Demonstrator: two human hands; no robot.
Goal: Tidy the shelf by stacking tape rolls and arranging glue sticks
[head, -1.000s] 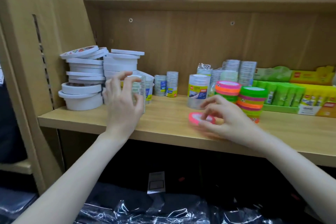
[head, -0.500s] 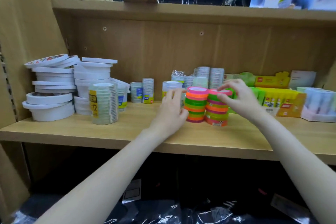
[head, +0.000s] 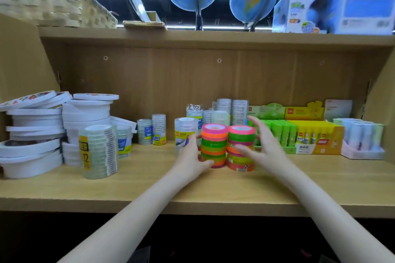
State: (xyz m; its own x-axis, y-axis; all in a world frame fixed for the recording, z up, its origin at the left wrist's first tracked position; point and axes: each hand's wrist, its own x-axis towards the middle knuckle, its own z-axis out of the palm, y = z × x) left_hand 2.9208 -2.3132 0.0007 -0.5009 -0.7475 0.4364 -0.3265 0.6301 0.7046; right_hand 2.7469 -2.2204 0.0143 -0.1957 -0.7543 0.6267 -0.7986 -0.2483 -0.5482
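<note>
Mid-shelf (head: 149, 186), two neon tape stacks stand side by side, touching: left stack (head: 213, 145), right stack (head: 241, 147). Left hand (head: 190, 158) curls round the left stack's base, thumb in front, gripping it. Right hand (head: 265, 147) is spread, fingers (head: 254, 123) straight, flanking the right stack; contact unclear from blur. Step looks like squaring up the stacks. Next likely needs a gentle inward squeeze, then on to the glue sticks (head: 307, 134) in boxes at right. White tape rolls (head: 34, 134) piled unevenly far left.
</note>
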